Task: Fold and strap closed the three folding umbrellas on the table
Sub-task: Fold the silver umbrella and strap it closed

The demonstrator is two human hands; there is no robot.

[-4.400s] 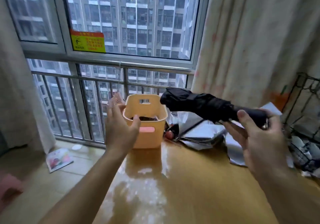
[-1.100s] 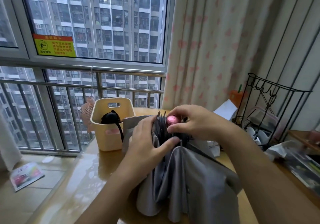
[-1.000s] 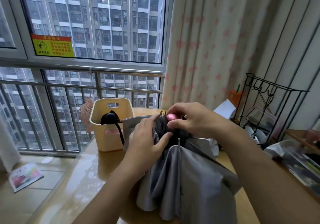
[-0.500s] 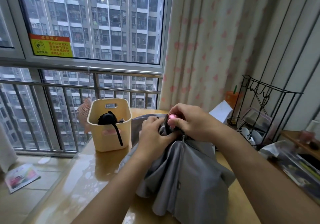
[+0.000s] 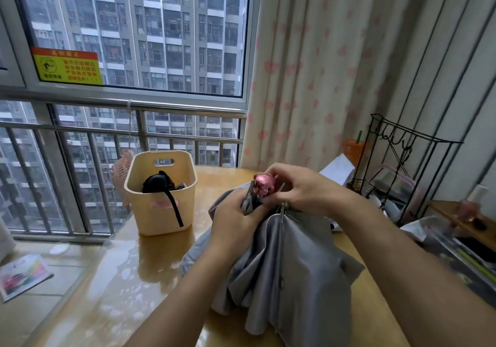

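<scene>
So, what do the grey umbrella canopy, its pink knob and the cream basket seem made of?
The grey umbrella canopy: probably thin synthetic fabric; soft folds, satin sheen. The pink knob: glossy metallic finish, perhaps coated plastic; bright highlights. The cream basket: likely matte moulded plastic; smooth walls, handle slot.

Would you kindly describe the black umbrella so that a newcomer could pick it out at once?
Find the big window; on the wooden table before it stands a cream basket. The black umbrella sits inside, its strap hanging over the basket's front wall. Unlike the grey umbrella gripped by the left hand and right hand, it is compact and untouched.
</scene>
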